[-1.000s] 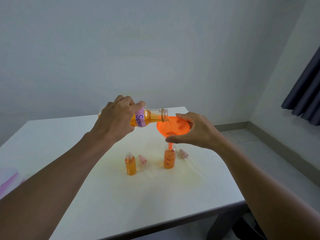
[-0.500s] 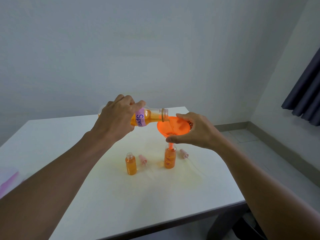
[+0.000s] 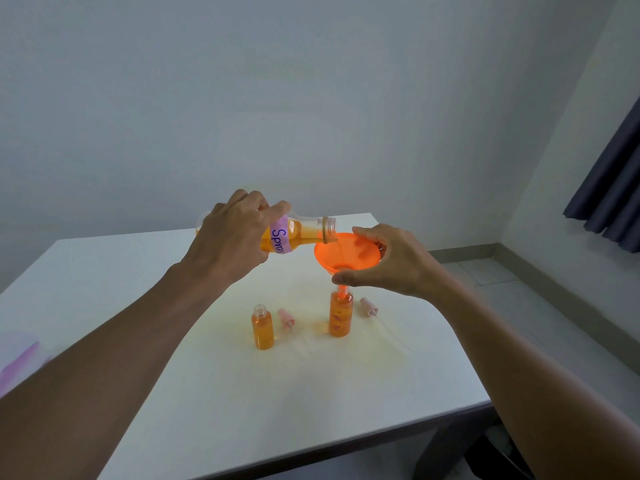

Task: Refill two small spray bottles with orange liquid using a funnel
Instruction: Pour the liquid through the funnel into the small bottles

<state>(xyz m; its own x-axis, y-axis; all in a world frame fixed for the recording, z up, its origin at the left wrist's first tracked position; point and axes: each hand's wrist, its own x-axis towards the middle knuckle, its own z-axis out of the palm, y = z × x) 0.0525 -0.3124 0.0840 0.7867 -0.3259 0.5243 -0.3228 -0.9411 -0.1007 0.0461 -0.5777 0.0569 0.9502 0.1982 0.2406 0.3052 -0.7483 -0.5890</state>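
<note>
Spray bottles [image 3: 263,329] number two; one funnel [image 3: 348,252]; pink caps [image 3: 285,317], apparently two.

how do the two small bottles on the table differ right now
The right small bottle has the funnel in its neck; the left small bottle has an open, bare neck. The right one's liquid looks streaked and uneven; the left one's looks even. Both stand upright, uncapped, holding orange liquid.

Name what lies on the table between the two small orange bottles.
A pink spray cap lies there, nearer the left small bottle than the right small bottle, as the head view shows.
</note>
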